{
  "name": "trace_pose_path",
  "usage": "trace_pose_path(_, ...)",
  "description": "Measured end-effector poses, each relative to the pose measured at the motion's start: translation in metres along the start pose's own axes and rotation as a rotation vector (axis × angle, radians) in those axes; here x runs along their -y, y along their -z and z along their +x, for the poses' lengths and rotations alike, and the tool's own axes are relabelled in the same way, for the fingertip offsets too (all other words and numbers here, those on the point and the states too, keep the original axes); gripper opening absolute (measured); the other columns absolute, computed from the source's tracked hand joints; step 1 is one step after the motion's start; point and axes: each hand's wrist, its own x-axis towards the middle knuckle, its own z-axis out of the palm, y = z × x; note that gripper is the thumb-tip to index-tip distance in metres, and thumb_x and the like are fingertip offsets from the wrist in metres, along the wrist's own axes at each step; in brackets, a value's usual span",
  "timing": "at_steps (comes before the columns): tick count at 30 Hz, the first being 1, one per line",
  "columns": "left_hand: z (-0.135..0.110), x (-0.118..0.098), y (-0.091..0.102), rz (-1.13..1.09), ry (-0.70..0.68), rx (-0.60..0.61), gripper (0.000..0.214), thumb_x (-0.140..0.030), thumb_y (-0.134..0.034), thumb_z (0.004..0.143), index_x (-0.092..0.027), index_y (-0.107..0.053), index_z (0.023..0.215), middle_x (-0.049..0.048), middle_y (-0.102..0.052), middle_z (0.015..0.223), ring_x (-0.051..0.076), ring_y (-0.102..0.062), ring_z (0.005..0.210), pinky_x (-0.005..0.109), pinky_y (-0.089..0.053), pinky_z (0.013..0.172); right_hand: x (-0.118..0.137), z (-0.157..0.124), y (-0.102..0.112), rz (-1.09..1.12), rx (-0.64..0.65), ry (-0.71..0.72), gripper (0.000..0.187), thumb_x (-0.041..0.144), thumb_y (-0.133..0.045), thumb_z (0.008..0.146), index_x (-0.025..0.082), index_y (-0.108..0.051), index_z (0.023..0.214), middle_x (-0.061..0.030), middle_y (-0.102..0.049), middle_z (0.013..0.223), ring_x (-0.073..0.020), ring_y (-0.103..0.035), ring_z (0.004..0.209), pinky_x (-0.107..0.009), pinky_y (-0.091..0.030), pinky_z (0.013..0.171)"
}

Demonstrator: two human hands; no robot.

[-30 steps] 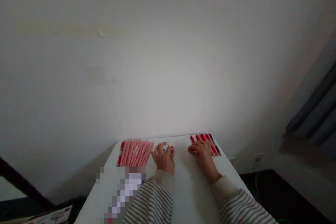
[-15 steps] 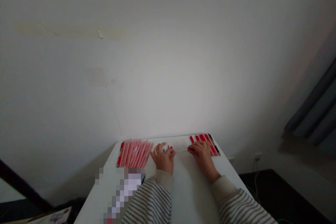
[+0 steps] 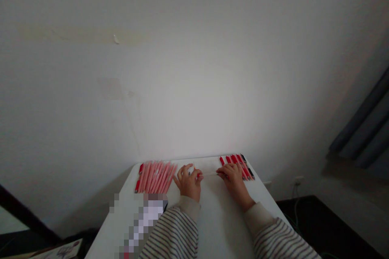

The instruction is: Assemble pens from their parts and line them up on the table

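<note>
My left hand (image 3: 190,183) is above the white table (image 3: 212,210), thumb and fingers pinched on a small red pen part (image 3: 199,175). Across the gap, my right hand (image 3: 233,180) is closed, its fingertips on the end of a thin pale rod (image 3: 209,174) that looks like a pen refill. This rod spans the space between both hands; whether it enters the red part is too small to tell. Left of my left hand lie several pink pens (image 3: 156,176) in clear wrapping. Several red pens (image 3: 238,164) lie beyond and beside my right hand, partly hidden by it.
A black pen (image 3: 249,170) lies at the table's right edge. On the left, a pixelated object (image 3: 148,214) sits by my left sleeve. The wall (image 3: 194,89) rises directly behind the table. A cable (image 3: 296,202) hangs from a socket at the right.
The small red part at my left fingertips has shifted slightly, and the pale rod between my hands shows more plainly. Both hands stay nearly in place.
</note>
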Motion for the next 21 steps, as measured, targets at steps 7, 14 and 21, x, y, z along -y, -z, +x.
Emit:
trace_pose_path(7,0.000,0.000,-0.001,0.028,0.009,-0.015,0.011,-0.029,-0.070,0.073,-0.035,-0.073,0.081,-0.0006,-0.061,0.122,0.026,-0.043,0.121,0.053,-0.024,0.105,-0.001,0.000,-0.001,0.053,0.020,-0.023,0.026,0.037,-0.044,0.094,0.030,-0.069,0.096,-0.0025,-0.069,0.093,-0.0223,-0.055,0.099,-0.052,-0.019,0.107)
trace_pose_path(14,-0.001,0.002,-0.004,0.054,0.035,-0.031,0.005,-0.033,-0.070,0.073,-0.033,-0.074,0.077,0.0000,-0.062,0.122,0.028,-0.042,0.123,0.054,-0.024,0.104,0.007,-0.001,0.004,0.026,0.079,-0.021,0.022,0.038,-0.051,0.091,0.032,-0.066,0.106,-0.0029,-0.069,0.095,-0.0235,-0.055,0.100,-0.057,-0.017,0.108)
trace_pose_path(21,0.000,0.000,-0.002,0.031,0.042,0.017,0.007,-0.033,-0.069,0.075,-0.034,-0.074,0.079,0.0002,-0.061,0.124,0.028,-0.041,0.123,0.057,-0.021,0.105,0.012,-0.001,0.008,-0.048,0.084,0.034,0.014,0.036,-0.057,0.089,0.033,-0.069,0.095,0.0000,-0.069,0.092,-0.0234,-0.053,0.103,-0.057,-0.017,0.108)
